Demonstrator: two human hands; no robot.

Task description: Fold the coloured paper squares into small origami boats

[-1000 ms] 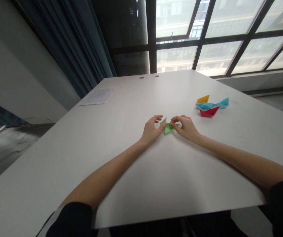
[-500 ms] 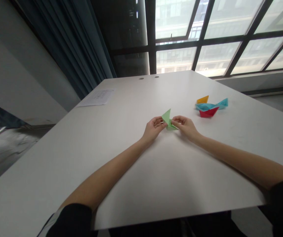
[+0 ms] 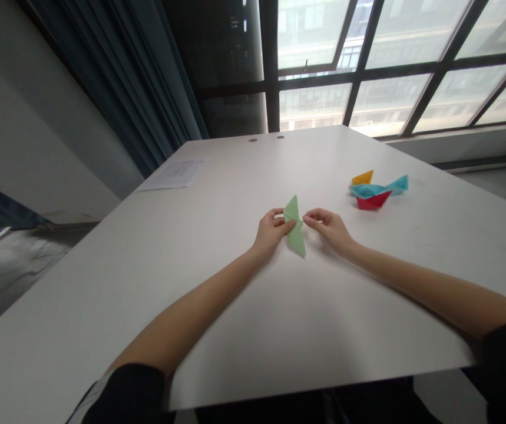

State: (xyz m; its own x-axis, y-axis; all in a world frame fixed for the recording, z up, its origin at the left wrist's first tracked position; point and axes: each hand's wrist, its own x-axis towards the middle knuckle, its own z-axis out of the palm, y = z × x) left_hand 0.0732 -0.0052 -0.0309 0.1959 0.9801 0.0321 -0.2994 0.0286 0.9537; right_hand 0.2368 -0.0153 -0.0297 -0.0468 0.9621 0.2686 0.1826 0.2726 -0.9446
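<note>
A light green folded paper (image 3: 296, 238), long and pointed at both ends, is held over the white table. My left hand (image 3: 273, 231) grips its middle from the left, the thumb on the near face and the fingers behind. My right hand (image 3: 328, 227) is closed in a pinch at the paper's right side, its fingertips at a small fold near the middle. Exactly how much paper lies between those fingertips is too small to make out.
On the white table (image 3: 235, 330), right of my hands, lie folded paper boats: a red one (image 3: 373, 201), a blue one (image 3: 370, 191) and an orange one (image 3: 363, 178). A printed sheet (image 3: 174, 175) rests at the far left edge. Windows stand beyond.
The green paper has turned and spread from a bent shape into a long, pointed strip standing nearly upright in view. My right fingertips have shifted slightly left; both arms stay almost still.
</note>
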